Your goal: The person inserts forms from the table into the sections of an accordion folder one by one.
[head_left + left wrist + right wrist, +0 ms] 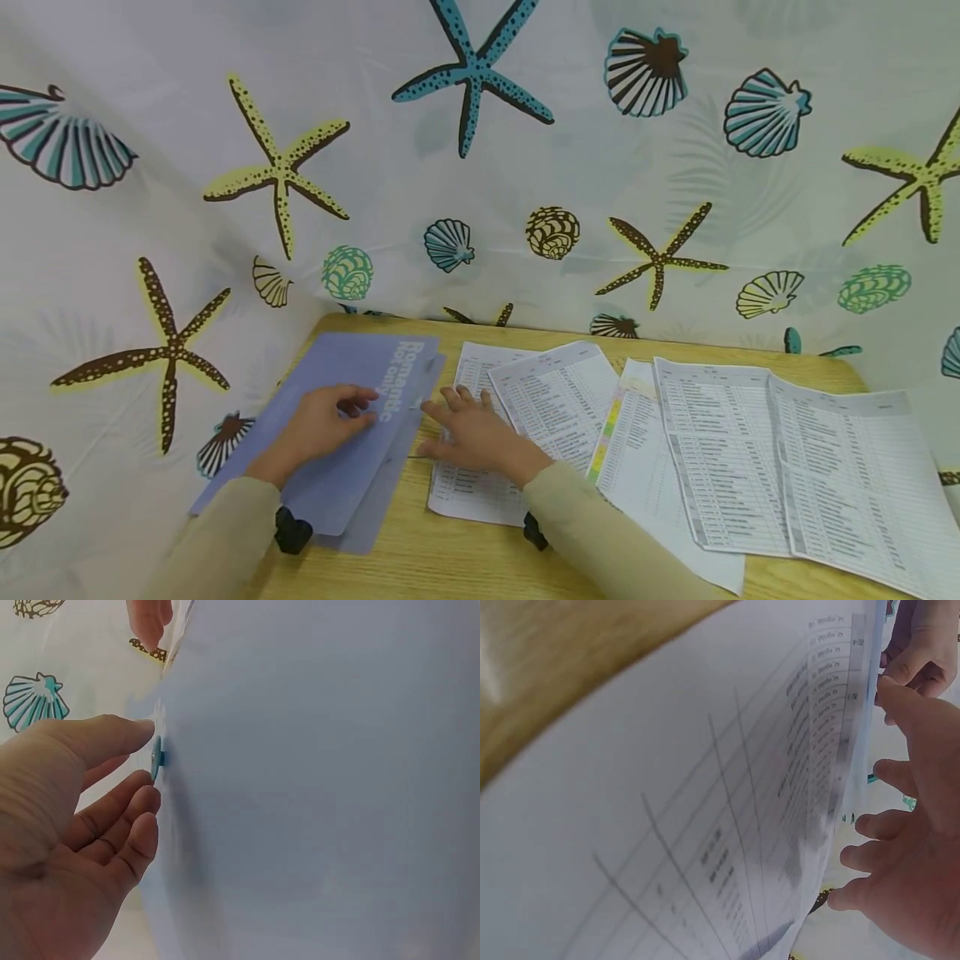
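Seeing the blue-violet plastic folder with white lettering (337,483) flat on the left of the light wood-grain table (450,562), cover down over an offset lower layer. Left hand (322,425) is over it, fingers bent, thumb and fingertips apart; from the left wrist I get them either side of a small round teal clasp (157,758) at the folder's edge. Contact there: can't tell. Right hand (480,433) is spread, gripping nothing I can see, over the white printed list sheets (566,396) just beside the folder. Hands are near each other, apart on the head view. Progress, my judgement: cover down is done; fastening looks unfinished, though I can't confirm the clasp's state. Folder contents, can't tell. Also outside it: a white sheet with a coloured edge strip (637,475) and two long white list sheets (723,458) at right. If those belong inside, filing is left too.
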`<move>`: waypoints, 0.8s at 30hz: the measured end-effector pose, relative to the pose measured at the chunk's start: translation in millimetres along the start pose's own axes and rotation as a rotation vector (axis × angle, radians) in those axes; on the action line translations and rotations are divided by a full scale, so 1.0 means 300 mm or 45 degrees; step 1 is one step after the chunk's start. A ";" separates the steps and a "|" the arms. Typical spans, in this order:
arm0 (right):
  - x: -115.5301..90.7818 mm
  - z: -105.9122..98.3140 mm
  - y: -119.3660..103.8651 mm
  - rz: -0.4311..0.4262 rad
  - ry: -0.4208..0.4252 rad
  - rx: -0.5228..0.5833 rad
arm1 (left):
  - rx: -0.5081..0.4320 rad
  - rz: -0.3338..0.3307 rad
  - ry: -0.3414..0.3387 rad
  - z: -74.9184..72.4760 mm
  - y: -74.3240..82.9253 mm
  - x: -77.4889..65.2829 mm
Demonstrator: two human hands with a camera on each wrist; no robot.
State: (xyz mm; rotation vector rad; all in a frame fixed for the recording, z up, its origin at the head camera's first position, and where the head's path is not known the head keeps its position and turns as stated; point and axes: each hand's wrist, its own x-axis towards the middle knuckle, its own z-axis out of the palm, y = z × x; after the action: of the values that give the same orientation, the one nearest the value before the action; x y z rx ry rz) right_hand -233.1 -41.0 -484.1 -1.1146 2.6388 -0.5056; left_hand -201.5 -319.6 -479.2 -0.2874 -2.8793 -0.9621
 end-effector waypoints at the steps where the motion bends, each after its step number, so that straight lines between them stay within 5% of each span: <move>1: 0.003 0.004 -0.003 -0.003 -0.005 0.000 | -0.011 -0.010 -0.013 0.000 -0.004 0.002; 11: 0.025 0.043 -0.022 0.003 -0.018 -0.054 | -0.033 -0.091 -0.117 0.016 -0.030 0.014; 24: 0.023 0.068 -0.020 0.003 -0.061 -0.081 | -0.009 -0.123 -0.139 0.044 -0.029 0.016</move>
State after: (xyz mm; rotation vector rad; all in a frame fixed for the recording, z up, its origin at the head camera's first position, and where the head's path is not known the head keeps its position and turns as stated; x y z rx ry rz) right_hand -227.1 -54.5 -501.0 -1.1269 2.6312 -0.3920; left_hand -208.4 -317.7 -494.2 -0.2092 -3.0143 -1.0028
